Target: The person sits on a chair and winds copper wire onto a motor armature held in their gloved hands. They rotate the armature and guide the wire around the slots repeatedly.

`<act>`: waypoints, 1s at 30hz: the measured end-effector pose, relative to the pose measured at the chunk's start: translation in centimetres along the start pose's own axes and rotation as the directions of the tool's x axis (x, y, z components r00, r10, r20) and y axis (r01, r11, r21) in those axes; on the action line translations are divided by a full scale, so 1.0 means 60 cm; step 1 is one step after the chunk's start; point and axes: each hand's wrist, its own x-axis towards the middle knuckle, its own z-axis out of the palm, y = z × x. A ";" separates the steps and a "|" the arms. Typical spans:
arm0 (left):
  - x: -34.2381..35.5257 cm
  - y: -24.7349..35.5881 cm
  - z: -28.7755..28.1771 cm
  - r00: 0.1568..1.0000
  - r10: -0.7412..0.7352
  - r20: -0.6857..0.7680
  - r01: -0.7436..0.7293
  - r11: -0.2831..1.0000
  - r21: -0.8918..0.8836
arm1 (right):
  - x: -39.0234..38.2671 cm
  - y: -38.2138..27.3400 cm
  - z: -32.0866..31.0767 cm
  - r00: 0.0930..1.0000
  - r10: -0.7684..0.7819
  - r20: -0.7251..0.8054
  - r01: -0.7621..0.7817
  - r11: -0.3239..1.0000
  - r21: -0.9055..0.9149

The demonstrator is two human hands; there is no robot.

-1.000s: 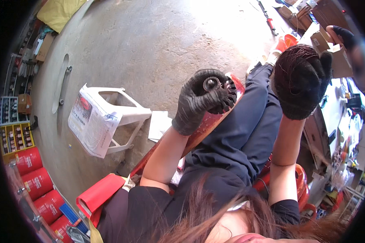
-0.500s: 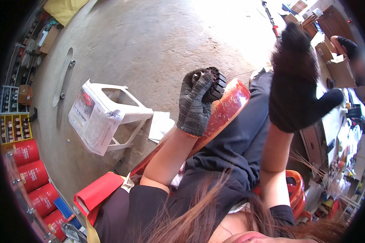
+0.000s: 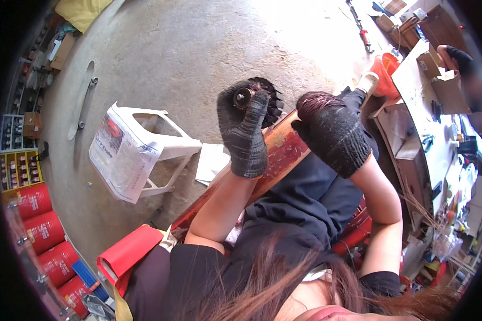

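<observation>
My left hand (image 3: 243,125), in a dark grey knit glove, is closed around a black round part (image 3: 273,101) with a notched, block-like rim. A round metal end piece (image 3: 242,98) shows between the gloved fingers. To the right, my right hand (image 3: 332,131) wears a black glove, its back turned up. Its fingers bend loosely leftward, with the thumb apart from them; the finger section looks dark reddish. No held thing shows in it, though the palm is hidden. Beneath both hands runs a glossy red-brown wooden armrest (image 3: 284,155).
At left stands a white plastic stool (image 3: 166,142) covered partly by printed paper; a white sheet (image 3: 212,163) lies beside it. Red drums (image 3: 35,198) line the left edge. At right are an orange bucket (image 3: 385,75), a cluttered workbench (image 3: 415,85) and another person (image 3: 458,61).
My right hand has come down and left from its raised, outstretched pose, turning its back upward and bending its fingers. My left hand has shifted slightly left, tilting the black round part.
</observation>
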 end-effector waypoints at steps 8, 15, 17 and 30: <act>0.007 0.013 -0.015 0.852 -0.365 0.374 0.494 0.796 -0.350 | 0.019 0.053 -0.073 0.973 0.005 -0.230 -0.022 0.997 -0.073; 0.003 0.016 -0.010 0.849 -0.270 0.454 0.292 0.956 0.022 | 0.020 0.088 -0.128 0.931 -0.138 -0.338 0.024 0.947 -0.321; 0.001 0.005 0.003 0.915 -0.006 0.404 -0.035 0.995 0.096 | -0.001 0.080 -0.143 0.936 -0.071 -0.346 -0.032 0.959 -0.281; 0.034 -0.017 -0.036 0.818 -0.541 0.196 0.560 0.669 -0.490 | -0.076 0.046 -0.186 0.681 -0.280 0.676 -0.455 0.561 0.691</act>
